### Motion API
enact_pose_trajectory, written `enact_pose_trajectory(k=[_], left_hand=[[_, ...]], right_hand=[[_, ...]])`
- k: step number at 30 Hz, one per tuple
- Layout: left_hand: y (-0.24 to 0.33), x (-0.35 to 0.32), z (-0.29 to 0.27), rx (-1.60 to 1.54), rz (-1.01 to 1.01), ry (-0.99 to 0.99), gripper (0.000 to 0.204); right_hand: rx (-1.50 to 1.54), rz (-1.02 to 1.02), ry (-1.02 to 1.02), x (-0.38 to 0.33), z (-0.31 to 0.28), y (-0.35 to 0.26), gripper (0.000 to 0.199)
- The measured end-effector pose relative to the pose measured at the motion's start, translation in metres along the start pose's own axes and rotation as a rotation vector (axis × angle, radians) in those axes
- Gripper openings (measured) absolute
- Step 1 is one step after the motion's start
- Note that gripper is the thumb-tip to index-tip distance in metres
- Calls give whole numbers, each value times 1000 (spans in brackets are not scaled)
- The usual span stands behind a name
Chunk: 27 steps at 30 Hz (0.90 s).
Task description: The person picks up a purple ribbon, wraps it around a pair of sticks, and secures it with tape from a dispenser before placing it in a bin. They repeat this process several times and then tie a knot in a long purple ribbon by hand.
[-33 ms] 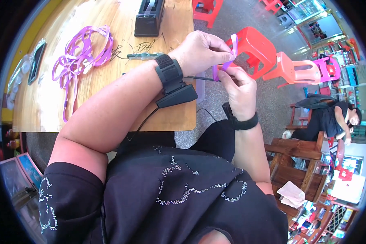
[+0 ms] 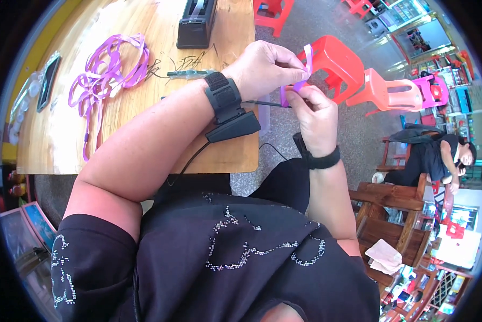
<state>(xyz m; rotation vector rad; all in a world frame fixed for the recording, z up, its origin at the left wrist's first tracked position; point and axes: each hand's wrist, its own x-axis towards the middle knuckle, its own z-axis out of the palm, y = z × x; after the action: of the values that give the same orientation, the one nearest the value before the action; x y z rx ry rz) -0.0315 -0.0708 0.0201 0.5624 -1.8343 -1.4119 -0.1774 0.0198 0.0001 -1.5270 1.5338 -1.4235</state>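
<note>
A short purple ribbon strip [image 2: 305, 67] is pinched between left hand [image 2: 265, 67] and right hand [image 2: 313, 115] just past the wooden table [image 2: 144, 134] edge, fingers closed on it. Folding judged underway; a purple ribbon heap [image 2: 104, 70] lies unworked on the table.

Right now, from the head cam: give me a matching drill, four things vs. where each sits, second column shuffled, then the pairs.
Things:
1. purple ribbon strip
2. loose purple ribbon pile
3. black tape dispenser
4. red plastic stool

Places:
A. on the floor past the table edge
B. far edge of the wooden table
C. pinched between left hand and right hand
D. spread on the tabletop, left side

Pairs: 1-C, 2-D, 3-B, 4-A
</note>
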Motion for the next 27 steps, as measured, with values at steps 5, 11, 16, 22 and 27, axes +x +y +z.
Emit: enact_pose_trajectory(k=[5,11,16,22,27], left_hand=[[-8,4,-5,86,-23,141,15],[-9,4,-11,365,-101,133,18],[-21,4,-9,554,-19,-15,15],[-24,4,-7,676,37,-75,18],[-21,6,-7,708,-7,-109,22]], right_hand=[[-79,25,-108,32,1,6,6],[265,208,-190,61,6,29,12],[367,450,-269,67,9,39,14],[485,637,-248,69,9,58,18],[446,732,-155,62,-4,81,21]])
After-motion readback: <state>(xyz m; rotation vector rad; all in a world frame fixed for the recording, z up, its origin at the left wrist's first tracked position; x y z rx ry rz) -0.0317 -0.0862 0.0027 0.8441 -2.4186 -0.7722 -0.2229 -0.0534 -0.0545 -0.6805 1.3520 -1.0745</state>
